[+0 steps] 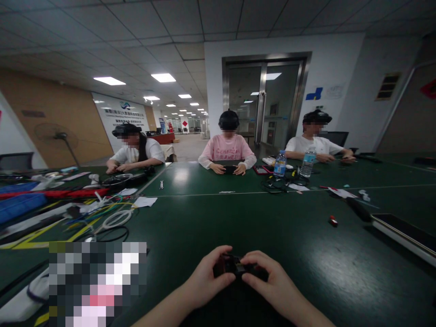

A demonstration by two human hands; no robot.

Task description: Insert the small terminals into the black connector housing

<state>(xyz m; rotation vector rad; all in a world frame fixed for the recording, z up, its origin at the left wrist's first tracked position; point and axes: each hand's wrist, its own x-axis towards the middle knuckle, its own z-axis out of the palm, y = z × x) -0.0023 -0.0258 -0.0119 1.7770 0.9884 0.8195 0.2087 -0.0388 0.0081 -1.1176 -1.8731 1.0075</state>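
Note:
Near the front edge of the dark green table [190, 227], a small dark object [239, 268] is held between my two hands. Its left end sits in the fingers of my left hand [208, 278], with the thumb along the near side. My right hand [266, 278] grips the other end between thumb and fingers. The object looks black with a small yellowish part in the middle; its details are too dark to make out.
Coiled cables [117, 219], papers [145, 201] and blue trays [20, 206] lie at the left. Two water bottles [279, 164] stand at the back right. A small red item [333, 221] and a flat device [405, 231] are on the right. Three people sit across the table.

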